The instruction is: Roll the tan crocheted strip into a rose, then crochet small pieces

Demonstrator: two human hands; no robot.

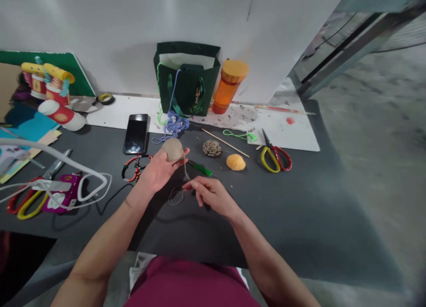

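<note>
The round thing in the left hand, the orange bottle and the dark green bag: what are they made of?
Round thing: beige, smooth and dull; clay or wood, perhaps, but the look leaves it open. Orange bottle: probably plastic, as its wall looks see-through and glossy. Dark green bag: likely stiff, smooth paper, with crisp folded edges.

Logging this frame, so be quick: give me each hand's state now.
Left hand: holding a round beige ball.
Right hand: closed, pinching a thin pale cord.
</note>
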